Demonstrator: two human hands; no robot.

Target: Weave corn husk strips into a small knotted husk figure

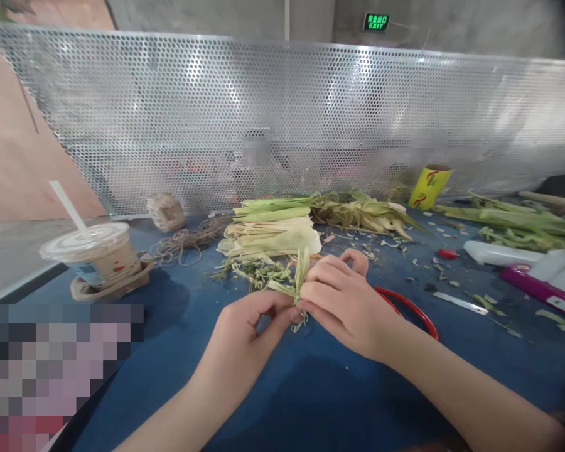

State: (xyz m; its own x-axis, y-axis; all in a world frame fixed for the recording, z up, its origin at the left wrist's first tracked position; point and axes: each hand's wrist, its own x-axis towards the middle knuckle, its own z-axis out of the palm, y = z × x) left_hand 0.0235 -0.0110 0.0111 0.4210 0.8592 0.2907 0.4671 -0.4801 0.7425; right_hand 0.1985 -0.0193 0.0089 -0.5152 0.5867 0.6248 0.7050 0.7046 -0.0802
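Note:
Over the middle of the blue table, both my hands meet on a small knotted piece of pale green corn husk (302, 267). My left hand (258, 323) pinches its lower part between thumb and forefinger. From the right, my right hand (341, 298) presses its fingertips on the same piece and partly covers it. Short husk ends stick up and to the left, and curly ends hang below. Just behind lie a pile of curly husk shreds (263, 271) and a neat stack of flat husks (273, 229). A red loop (414, 307), perhaps a handle, shows beyond my right forearm.
At left stand a lidded drink cup (94, 251) with a straw and a coil of twine (188, 242). Rightward lie a knife-like blade (461, 302), a white and purple tool (537, 276), a yellow roll (430, 187) and more husks (522, 220). A perforated metal screen (282, 113) borders the back.

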